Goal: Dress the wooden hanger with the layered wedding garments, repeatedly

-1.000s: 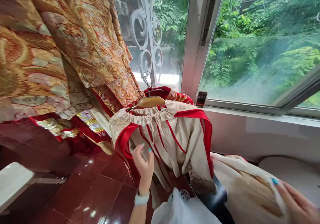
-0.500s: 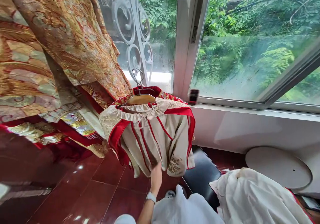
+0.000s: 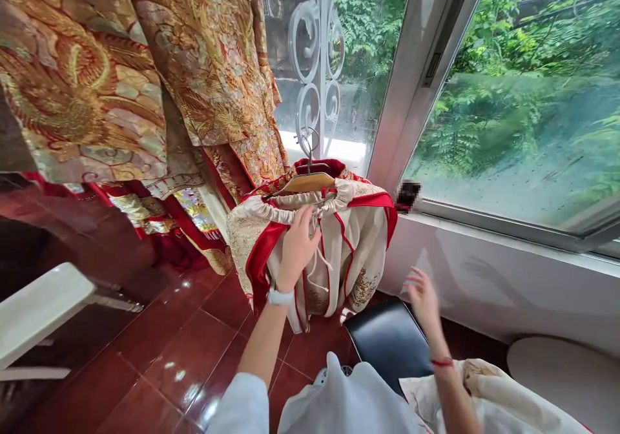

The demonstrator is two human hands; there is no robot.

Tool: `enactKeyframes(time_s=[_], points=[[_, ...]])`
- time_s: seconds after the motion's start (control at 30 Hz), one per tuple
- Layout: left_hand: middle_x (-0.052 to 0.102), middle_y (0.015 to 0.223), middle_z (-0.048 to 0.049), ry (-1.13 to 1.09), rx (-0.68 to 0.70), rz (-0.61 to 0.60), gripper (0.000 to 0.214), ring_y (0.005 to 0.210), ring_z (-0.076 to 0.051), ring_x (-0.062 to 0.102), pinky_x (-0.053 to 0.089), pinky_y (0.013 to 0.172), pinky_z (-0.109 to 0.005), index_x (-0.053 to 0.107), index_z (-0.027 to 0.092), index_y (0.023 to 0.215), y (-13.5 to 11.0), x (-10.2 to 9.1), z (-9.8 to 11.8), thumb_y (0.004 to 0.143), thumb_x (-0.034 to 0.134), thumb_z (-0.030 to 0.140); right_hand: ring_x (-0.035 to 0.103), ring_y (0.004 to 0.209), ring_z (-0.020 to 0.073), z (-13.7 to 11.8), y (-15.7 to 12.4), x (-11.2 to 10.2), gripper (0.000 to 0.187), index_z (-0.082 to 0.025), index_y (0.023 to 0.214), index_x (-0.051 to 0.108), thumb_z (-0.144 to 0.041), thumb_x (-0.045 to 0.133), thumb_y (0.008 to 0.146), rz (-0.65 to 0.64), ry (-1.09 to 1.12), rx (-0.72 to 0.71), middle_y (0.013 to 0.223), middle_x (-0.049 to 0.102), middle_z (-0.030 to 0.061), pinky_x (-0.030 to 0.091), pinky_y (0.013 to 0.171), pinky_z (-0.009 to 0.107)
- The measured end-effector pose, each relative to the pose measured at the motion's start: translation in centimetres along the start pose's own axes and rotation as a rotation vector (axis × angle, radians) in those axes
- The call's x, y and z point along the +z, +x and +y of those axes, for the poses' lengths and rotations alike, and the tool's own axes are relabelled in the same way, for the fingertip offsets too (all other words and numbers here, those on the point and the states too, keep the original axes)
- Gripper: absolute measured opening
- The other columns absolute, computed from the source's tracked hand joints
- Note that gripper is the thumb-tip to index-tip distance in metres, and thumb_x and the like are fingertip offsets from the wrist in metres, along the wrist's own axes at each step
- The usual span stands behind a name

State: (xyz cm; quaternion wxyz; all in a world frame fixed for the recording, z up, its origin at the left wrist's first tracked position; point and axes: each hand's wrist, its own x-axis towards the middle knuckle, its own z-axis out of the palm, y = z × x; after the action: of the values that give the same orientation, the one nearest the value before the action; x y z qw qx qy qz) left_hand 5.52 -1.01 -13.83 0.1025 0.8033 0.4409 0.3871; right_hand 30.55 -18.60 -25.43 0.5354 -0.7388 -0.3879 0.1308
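Note:
A cream garment [image 3: 334, 253] with red trim, gold embroidery and a gathered drawstring neckline hangs from a wooden hanger [image 3: 309, 181]. My left hand [image 3: 301, 240], with a pale watch on its wrist, is closed at the front of that neckline, fingers bent over the gathered cloth. Thin cream drawstrings [image 3: 317, 272] dangle just below it. Apart from the garment, my right hand [image 3: 421, 295] is raised near the wall under the window, its fingers spread and slightly blurred, holding nothing. A red cord circles the right wrist.
Gold and red embroidered robes [image 3: 208, 53] hang at the left. A black seat [image 3: 387, 340] stands below my right hand, with cream cloth [image 3: 508, 395] beside it. A white stool [image 3: 46, 305] is on the left, over red floor tiles [image 3: 159, 350]. The window frame [image 3: 411, 92] rises behind.
My left hand has risen from the garment's lower front to its neckline. My right hand has come into view at the right. The view has turned somewhat left.

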Motion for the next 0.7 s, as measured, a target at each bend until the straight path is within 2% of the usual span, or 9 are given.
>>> enactKeyframes(time_s=[0.1, 0.2, 0.27, 0.37, 0.43, 0.47, 0.53, 0.63, 0.7], points=[[0.051, 0.148, -0.014, 0.055, 0.012, -0.061, 0.033, 0.121, -0.027, 0.063, 0.056, 0.095, -0.037, 0.058, 0.019, 0.122, -0.8, 0.9, 1.2, 0.089, 0.056, 0.017, 0.062, 0.065, 0.0176, -5.8, 0.8, 5.1, 0.043, -0.022, 0.128, 0.056, -0.041, 0.052, 0.089, -0.198, 0.233, -0.126, 0.09, 0.065, 0.0045, 0.054, 0.064, 0.035], [0.048, 0.152, -0.0137, 0.008, 0.045, -0.106, 0.028, 0.14, -0.027, 0.048, 0.049, 0.108, -0.039, 0.06, 0.019, 0.116, -7.7, 4.1, 0.6, 0.09, 0.052, 0.014, 0.055, 0.064, 0.0143, -12.3, 2.2, 8.6, 0.041, -0.024, 0.132, 0.056, -0.035, 0.046, 0.094, -0.297, 0.286, -0.335, 0.087, 0.061, 0.0014, 0.048, 0.064, 0.029], [0.052, 0.149, -0.0121, -0.011, 0.012, -0.339, 0.03, 0.135, -0.026, 0.053, 0.049, 0.107, -0.038, 0.063, 0.02, 0.113, -13.7, 6.1, -0.4, 0.087, 0.051, 0.01, 0.053, 0.065, 0.0153, -14.7, 3.7, 9.7, 0.038, -0.026, 0.131, 0.059, -0.034, 0.044, 0.097, -0.359, 0.177, -0.448, 0.081, 0.059, 0.0004, 0.046, 0.066, 0.03], [0.066, 0.131, -0.0053, -0.046, -0.027, -0.895, 0.026, 0.116, -0.023, 0.066, 0.052, 0.1, -0.034, 0.068, 0.023, 0.103, -20.5, 6.2, -1.5, 0.083, 0.056, 0.011, 0.056, 0.072, 0.0196, -14.6, 6.1, 10.8, 0.032, -0.027, 0.121, 0.066, -0.033, 0.049, 0.095, -0.377, -0.064, -0.534, 0.083, 0.061, 0.003, 0.045, 0.069, 0.033], [0.072, 0.113, -0.0018, -0.018, -0.089, -1.168, 0.025, 0.104, -0.023, 0.07, 0.055, 0.093, -0.033, 0.07, 0.024, 0.099, -21.7, 4.1, -1.4, 0.08, 0.061, 0.012, 0.058, 0.079, 0.022, -12.9, 7.1, 11.6, 0.022, -0.024, 0.104, 0.07, -0.033, 0.054, 0.092, -0.304, -0.134, -0.54, 0.092, 0.062, 0.0069, 0.046, 0.07, 0.034], [0.073, 0.11, -0.0012, -0.011, -0.11, -1.199, 0.027, 0.102, -0.022, 0.07, 0.055, 0.092, -0.033, 0.071, 0.025, 0.101, -20.9, 2.7, -1.0, 0.079, 0.061, 0.011, 0.058, 0.08, 0.022, -12.1, 7.3, 12.0, 0.019, -0.022, 0.096, 0.07, -0.033, 0.055, 0.091, -0.272, -0.13, -0.529, 0.095, 0.062, 0.0081, 0.047, 0.07, 0.034], [0.071, 0.119, -0.0024, -0.065, -0.056, -1.01, 0.037, 0.108, -0.02, 0.069, 0.053, 0.097, -0.032, 0.069, 0.026, 0.113, -17.1, -0.3, 0.4, 0.084, 0.054, 0.007, 0.058, 0.077, 0.0214, -10.8, 7.2, 12.9, 0.02, -0.021, 0.089, 0.068, -0.034, 0.054, 0.091, -0.243, -0.083, -0.504, 0.095, 0.062, 0.0086, 0.049, 0.072, 0.035], [0.065, 0.129, -0.0057, -0.126, 0.156, -0.386, 0.038, 0.121, -0.02, 0.062, 0.048, 0.107, -0.037, 0.062, 0.026, 0.126, -7.8, -3.1, 3.1, 0.094, 0.046, 0.013, 0.06, 0.088, 0.0241, -10.6, 6.7, 14.2, 0.024, -0.02, 0.098, 0.068, -0.036, 0.051, 0.092, -0.158, -0.013, -0.51, 0.1, 0.063, 0.0099, 0.05, 0.084, 0.04], [0.067, 0.126, -0.0087, -0.041, 0.143, -0.077, 0.032, 0.121, -0.024, 0.061, 0.046, 0.108, -0.041, 0.061, 0.022, 0.125, -1.9, -2.9, 3.9, 0.093, 0.054, 0.019, 0.059, 0.103, 0.027, -11.4, 6.9, 14.9, 0.026, -0.019, 0.105, 0.067, -0.034, 0.052, 0.091, -0.056, 0.013, -0.538, 0.107, 0.063, 0.012, 0.047, 0.093, 0.042]])
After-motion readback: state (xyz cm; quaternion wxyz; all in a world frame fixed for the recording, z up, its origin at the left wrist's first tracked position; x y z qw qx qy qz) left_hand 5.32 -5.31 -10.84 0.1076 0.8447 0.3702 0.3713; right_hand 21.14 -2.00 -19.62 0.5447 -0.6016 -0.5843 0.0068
